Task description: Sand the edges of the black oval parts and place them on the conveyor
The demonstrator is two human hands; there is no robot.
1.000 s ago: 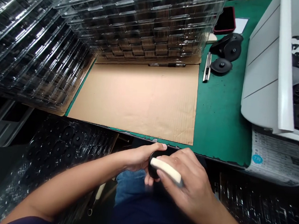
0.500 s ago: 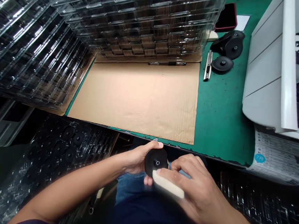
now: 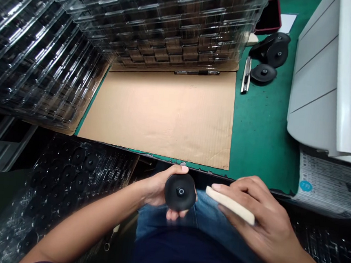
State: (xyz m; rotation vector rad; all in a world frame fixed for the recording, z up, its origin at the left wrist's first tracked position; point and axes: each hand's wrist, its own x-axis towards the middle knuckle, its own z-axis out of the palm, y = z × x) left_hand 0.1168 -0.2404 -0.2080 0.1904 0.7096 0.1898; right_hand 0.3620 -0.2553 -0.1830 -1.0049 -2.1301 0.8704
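Observation:
My left hand [image 3: 158, 187] grips a round black disc [image 3: 179, 201] by its edge, thumb on top and fingertips showing below. A small raised hub with a metal ring sits at the disc's centre, facing up at me. To the right, my right hand [image 3: 257, 212] pinches a cream-coloured flat block [image 3: 230, 204], perhaps foam or felt, slightly blurred. A gap separates this block from the disc. Both hands are over my lap, just in front of the table edge.
A cardboard sheet [image 3: 158, 113] covers part of the green table [image 3: 261, 131]. Stacked clear plastic trays [image 3: 160, 28] rise behind and left. A pen [image 3: 196, 72], a utility knife [image 3: 246, 75] and black discs [image 3: 263, 74] lie farther back. A white bin [image 3: 316, 86] holds black parts on the right.
My right hand has moved right with the cream block, away from the disc it was against. The disc, still in my left hand, is now fully uncovered.

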